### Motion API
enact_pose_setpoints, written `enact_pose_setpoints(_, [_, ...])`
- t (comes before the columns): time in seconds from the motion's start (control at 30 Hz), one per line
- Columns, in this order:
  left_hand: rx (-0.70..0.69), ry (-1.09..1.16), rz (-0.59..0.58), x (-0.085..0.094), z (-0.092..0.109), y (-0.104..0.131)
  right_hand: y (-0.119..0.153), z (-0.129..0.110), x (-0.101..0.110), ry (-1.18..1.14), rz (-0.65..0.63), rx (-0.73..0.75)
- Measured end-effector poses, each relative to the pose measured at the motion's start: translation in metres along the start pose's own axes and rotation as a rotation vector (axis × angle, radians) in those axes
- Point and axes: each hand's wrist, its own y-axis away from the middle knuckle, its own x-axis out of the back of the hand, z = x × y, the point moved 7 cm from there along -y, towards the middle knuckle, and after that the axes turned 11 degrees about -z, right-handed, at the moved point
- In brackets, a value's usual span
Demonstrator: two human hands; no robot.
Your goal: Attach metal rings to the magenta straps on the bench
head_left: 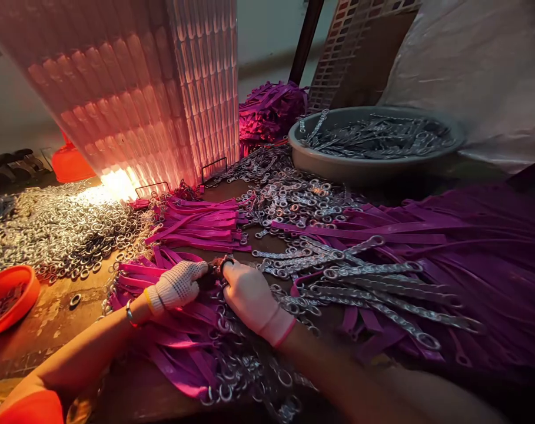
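Observation:
My left hand point(178, 286), in a white glove with dark dots, is closed with its thumb and fingers pointing right. My right hand point(253, 299), in a plain white glove with a pink cuff, is closed just beside it. The fingertips come together around something small and dark that I cannot make out. Under and around both hands lie magenta straps point(183, 333) with metal rings at their ends. Below my right hand is a heap of metal chains point(243, 368). More chain pieces point(368, 282) lie across the straps to the right.
A grey basin point(359, 168) holds many chain pieces at the back right. Ridged clear plastic panels point(130, 94) stand behind the table, near a bright lamp glow. Piled metal rings and links point(64, 229) cover the left; an orange bowl point(31, 297) sits in front. Magenta straps point(483, 259) spread far right.

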Motion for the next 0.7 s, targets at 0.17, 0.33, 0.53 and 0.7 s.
enact_pose_setpoints(0.17, [0.093,0.194,0.04,-0.006,-0.013,0.005,-0.005,-0.001,0.005,-0.021,-0.099,-0.011])
enact_pose_setpoints(0.33, [0.059,0.323,0.085,-0.013,-0.004,0.005,-0.008,0.001,0.001,0.065,-0.226,-0.134])
enact_pose_setpoints(0.53, [0.04,0.279,0.119,-0.011,-0.001,0.004,-0.006,-0.007,-0.002,0.141,-0.181,-0.072])
enact_pose_setpoints(0.7, [0.062,0.328,0.088,-0.013,-0.003,0.0,-0.004,-0.013,-0.004,0.161,-0.136,-0.021])
